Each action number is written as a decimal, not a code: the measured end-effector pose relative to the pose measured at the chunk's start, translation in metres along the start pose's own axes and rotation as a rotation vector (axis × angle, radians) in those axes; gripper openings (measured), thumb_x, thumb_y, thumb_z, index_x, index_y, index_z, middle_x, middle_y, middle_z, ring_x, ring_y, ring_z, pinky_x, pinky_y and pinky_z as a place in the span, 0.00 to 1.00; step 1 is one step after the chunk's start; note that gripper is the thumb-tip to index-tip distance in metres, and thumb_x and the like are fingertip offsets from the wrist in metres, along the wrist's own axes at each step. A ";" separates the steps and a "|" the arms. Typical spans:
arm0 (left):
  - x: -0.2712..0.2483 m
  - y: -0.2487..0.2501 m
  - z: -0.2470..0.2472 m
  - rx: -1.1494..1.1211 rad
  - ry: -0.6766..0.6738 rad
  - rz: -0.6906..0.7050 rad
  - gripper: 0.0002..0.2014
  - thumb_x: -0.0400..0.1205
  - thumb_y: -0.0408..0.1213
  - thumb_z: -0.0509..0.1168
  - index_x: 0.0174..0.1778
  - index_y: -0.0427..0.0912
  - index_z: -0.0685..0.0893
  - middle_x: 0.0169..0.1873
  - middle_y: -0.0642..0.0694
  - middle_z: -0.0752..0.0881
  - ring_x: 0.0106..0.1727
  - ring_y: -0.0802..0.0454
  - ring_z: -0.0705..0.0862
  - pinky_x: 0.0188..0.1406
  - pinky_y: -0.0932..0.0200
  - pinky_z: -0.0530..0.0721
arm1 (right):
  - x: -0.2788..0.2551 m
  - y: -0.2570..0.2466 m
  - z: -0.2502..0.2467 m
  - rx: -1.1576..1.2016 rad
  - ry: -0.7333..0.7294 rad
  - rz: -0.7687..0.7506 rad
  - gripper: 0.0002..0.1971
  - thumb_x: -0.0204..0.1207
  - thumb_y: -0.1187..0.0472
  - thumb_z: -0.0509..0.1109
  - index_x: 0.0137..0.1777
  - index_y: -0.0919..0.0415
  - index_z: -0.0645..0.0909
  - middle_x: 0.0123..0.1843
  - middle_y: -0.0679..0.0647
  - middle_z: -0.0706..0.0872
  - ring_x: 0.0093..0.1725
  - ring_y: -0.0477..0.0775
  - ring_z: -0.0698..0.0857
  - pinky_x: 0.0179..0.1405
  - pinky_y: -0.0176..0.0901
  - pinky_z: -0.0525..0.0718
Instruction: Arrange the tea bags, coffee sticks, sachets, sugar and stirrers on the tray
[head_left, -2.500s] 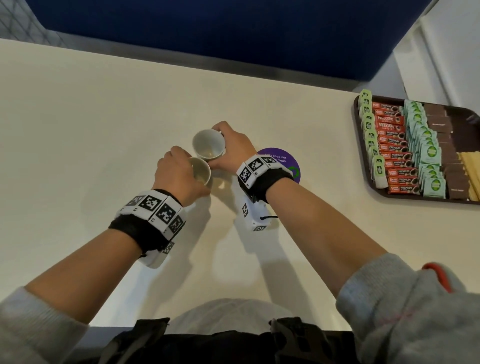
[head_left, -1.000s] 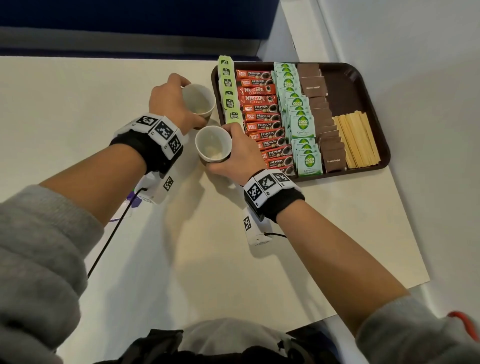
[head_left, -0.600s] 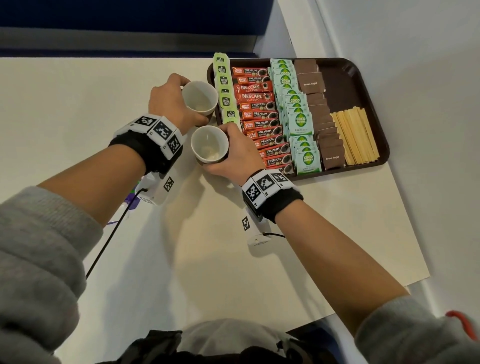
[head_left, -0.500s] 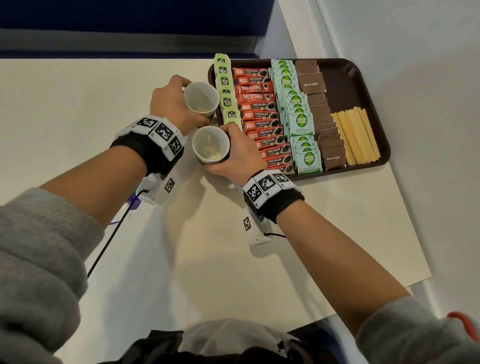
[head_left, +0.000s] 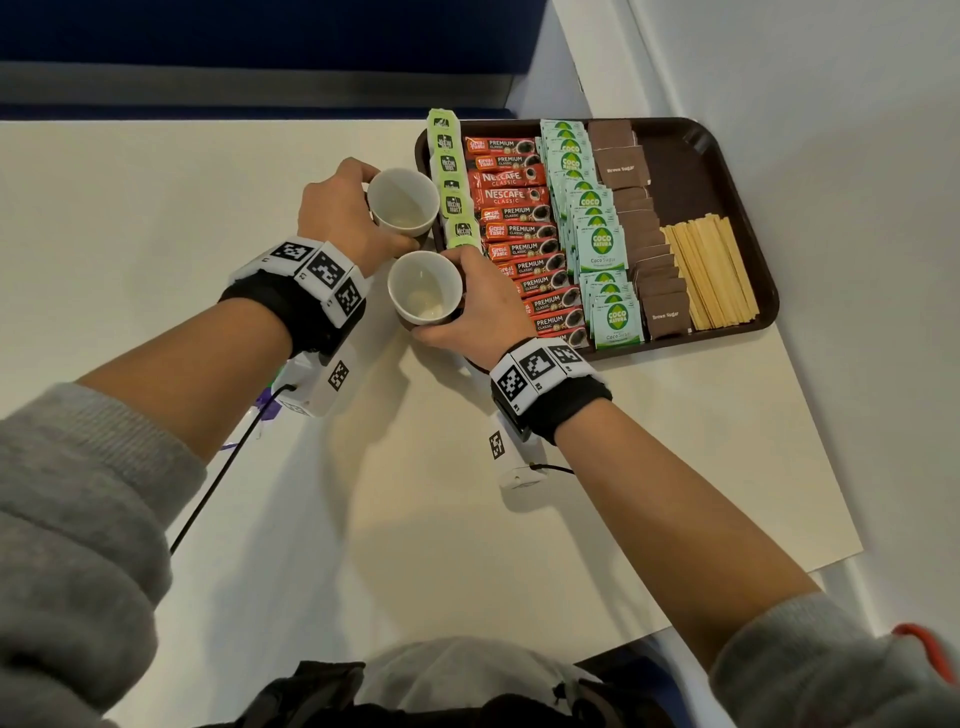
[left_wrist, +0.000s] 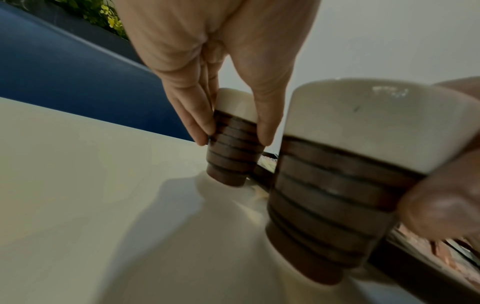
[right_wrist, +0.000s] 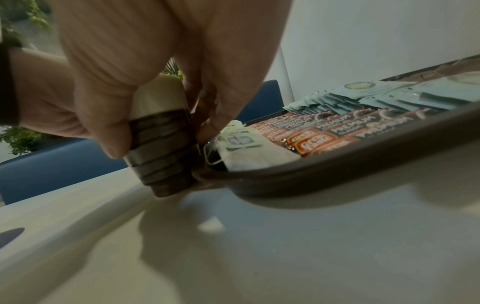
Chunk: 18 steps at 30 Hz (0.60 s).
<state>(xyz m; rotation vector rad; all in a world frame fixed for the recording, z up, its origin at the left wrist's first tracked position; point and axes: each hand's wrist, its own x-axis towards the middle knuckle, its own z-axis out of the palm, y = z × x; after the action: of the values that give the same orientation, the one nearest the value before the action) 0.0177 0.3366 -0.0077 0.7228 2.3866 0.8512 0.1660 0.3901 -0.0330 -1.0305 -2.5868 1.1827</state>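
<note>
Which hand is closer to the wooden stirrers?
The right hand. It holds a cup beside the tray's near left corner, across the packet rows from the stirrers. The left hand holds its cup farther left.

Two cups (head_left: 404, 203) (head_left: 424, 290) — one tray (head_left: 727, 156) — two hands (head_left: 337, 210) (head_left: 480, 306).

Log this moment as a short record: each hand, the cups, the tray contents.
left hand: grips far cup
right hand: grips near cup
cups: upright, apparently empty, beside the tray's left edge
tray: rows of tea bags, coffee sticks, coco sugar sachets, brown sugar, stirrers
</note>
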 end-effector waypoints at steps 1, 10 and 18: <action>0.000 0.000 0.000 0.001 0.002 0.001 0.38 0.68 0.47 0.80 0.72 0.45 0.72 0.64 0.41 0.82 0.61 0.43 0.83 0.55 0.54 0.77 | 0.000 0.000 0.000 0.000 0.001 0.002 0.34 0.59 0.57 0.84 0.64 0.62 0.74 0.60 0.56 0.81 0.57 0.53 0.80 0.44 0.31 0.67; -0.001 0.000 0.001 -0.008 0.007 0.014 0.38 0.69 0.46 0.79 0.73 0.45 0.71 0.65 0.42 0.81 0.63 0.43 0.81 0.59 0.52 0.78 | 0.000 0.002 0.001 -0.012 0.006 -0.005 0.34 0.59 0.57 0.84 0.64 0.62 0.73 0.60 0.56 0.81 0.57 0.53 0.80 0.44 0.30 0.67; 0.001 -0.011 0.001 0.004 0.007 0.009 0.41 0.66 0.49 0.81 0.73 0.47 0.71 0.63 0.43 0.83 0.62 0.43 0.82 0.62 0.48 0.81 | -0.002 0.000 0.000 0.000 -0.004 -0.010 0.34 0.60 0.56 0.84 0.65 0.62 0.73 0.60 0.55 0.81 0.57 0.52 0.80 0.44 0.30 0.67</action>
<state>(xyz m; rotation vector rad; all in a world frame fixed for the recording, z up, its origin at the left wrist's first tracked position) 0.0146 0.3304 -0.0157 0.7335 2.3936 0.8538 0.1673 0.3891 -0.0323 -1.0150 -2.5919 1.1839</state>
